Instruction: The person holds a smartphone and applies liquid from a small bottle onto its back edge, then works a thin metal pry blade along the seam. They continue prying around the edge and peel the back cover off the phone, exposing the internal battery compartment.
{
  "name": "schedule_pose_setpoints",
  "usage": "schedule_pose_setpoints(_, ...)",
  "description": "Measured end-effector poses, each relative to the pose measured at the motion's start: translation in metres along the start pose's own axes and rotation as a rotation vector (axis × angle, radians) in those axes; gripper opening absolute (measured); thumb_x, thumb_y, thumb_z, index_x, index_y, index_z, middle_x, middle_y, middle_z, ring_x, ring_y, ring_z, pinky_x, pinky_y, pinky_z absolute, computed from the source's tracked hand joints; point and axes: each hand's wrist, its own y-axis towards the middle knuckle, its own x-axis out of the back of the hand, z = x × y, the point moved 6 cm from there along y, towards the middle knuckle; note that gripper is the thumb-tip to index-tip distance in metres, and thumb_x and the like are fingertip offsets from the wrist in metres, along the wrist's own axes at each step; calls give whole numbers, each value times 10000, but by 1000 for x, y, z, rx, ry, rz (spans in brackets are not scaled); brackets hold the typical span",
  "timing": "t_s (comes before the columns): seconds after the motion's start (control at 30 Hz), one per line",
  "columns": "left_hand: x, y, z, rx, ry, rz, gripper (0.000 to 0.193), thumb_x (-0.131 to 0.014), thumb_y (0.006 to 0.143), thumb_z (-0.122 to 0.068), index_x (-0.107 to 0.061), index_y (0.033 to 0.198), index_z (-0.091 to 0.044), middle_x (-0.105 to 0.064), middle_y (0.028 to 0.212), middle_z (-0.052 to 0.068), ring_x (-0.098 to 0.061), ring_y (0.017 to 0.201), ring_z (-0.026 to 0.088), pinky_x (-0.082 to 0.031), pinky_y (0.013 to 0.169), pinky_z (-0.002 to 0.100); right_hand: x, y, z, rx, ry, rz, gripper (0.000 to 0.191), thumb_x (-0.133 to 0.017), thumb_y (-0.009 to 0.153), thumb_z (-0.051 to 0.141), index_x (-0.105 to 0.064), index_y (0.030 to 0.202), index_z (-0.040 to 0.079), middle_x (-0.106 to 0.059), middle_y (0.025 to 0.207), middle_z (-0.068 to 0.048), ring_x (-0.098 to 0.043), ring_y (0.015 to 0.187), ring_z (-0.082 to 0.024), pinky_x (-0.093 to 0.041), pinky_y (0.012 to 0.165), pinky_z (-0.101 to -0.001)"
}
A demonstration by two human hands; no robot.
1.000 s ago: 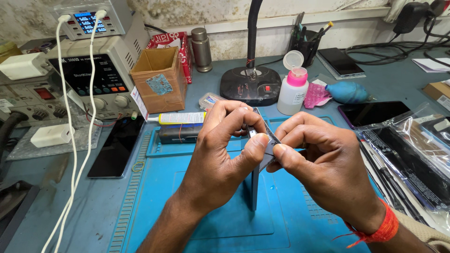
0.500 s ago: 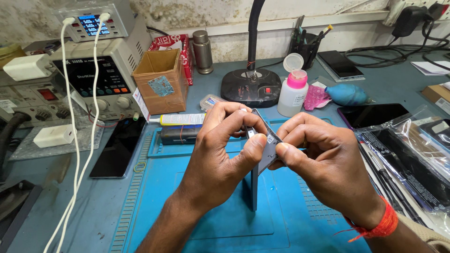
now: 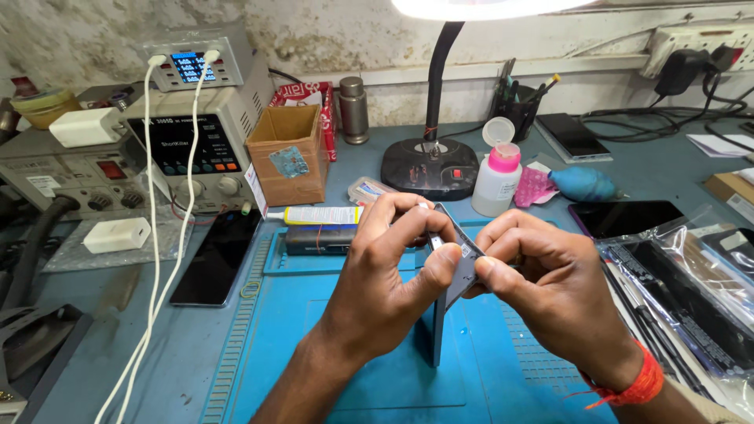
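Observation:
A thin dark phone [image 3: 438, 326] stands on its edge on the blue work mat [image 3: 275, 345], its upper part caught between both hands. My left hand [image 3: 393, 271] grips the top from the left, thumb pressed against its grey face. My right hand [image 3: 550, 286] pinches the same top edge from the right with fingertips and thumb. A small light part sits where the thumbs meet; what it is I cannot tell. The phone's upper end is mostly hidden by my fingers.
Behind the mat lie a glue tube [image 3: 318, 215], a cardboard box [image 3: 287, 155], a lamp base [image 3: 430, 167] and a pink-capped bottle [image 3: 500, 177]. Bench power supplies [image 3: 192, 137] with white cables [image 3: 169, 235] fill the left. A dark phone [image 3: 216, 259] lies left; bagged screens [image 3: 691, 290] lie right.
Both hands keep the same grip on the upright phone, with only slight finger shifts. The view has tilted upward a little.

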Motion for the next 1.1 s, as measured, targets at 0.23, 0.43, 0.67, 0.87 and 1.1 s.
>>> schedule_pose_setpoints(0.23, -7, -3, -4, -39, 134, 21, 475, -835, 760, -270, -632, 1149, -88, -580, 1210, 137, -587, 1171, 322, -488, 1022, 427, 9, 1, -3, -5, -66, -69, 90, -659, 934, 11, -687, 888, -61, -711, 1005, -101, -679, 816, -97, -600, 714, -254)
schedule_pose_setpoints(0.43, -8, -1, -2, -6, 25, 53, 448, -770, 759, -144, -607, 1171, -76, -553, 1282, 165, -604, 1268, 335, -521, 1052, 409, 4, 1, 3, -11, -164, -101, 94, -667, 911, 19, -690, 873, -64, -712, 1010, -100, -708, 739, -96, -613, 645, -247)
schedule_pose_setpoints(0.67, -8, -1, 1, 67, -6, 103, 450, -756, 752, -123, -616, 1177, -81, -541, 1287, 154, -623, 1185, 307, -531, 1012, 387, 2, 5, 2, -27, -48, -104, 123, -664, 941, 24, -696, 889, -84, -690, 1014, -120, -687, 765, -114, -655, 666, -303)
schedule_pose_setpoints(0.87, -7, -1, -1, 39, -4, 113, 456, -757, 754, -105, -616, 1187, -83, -532, 1296, 152, -625, 1190, 291, -535, 1011, 375, 0, 5, 4, -38, -13, -70, 138, -660, 951, 23, -699, 883, -90, -707, 1021, -139, -695, 803, -130, -674, 686, -325)
schedule_pose_setpoints(1.1, -5, 0, -2, 34, 5, 133, 469, -759, 747, -98, -619, 1194, -84, -534, 1291, 151, -616, 1222, 297, -522, 1037, 377, 1, 6, 4, -61, -16, -72, 131, -661, 946, 21, -707, 891, -89, -713, 1027, -142, -708, 784, -142, -664, 679, -320)
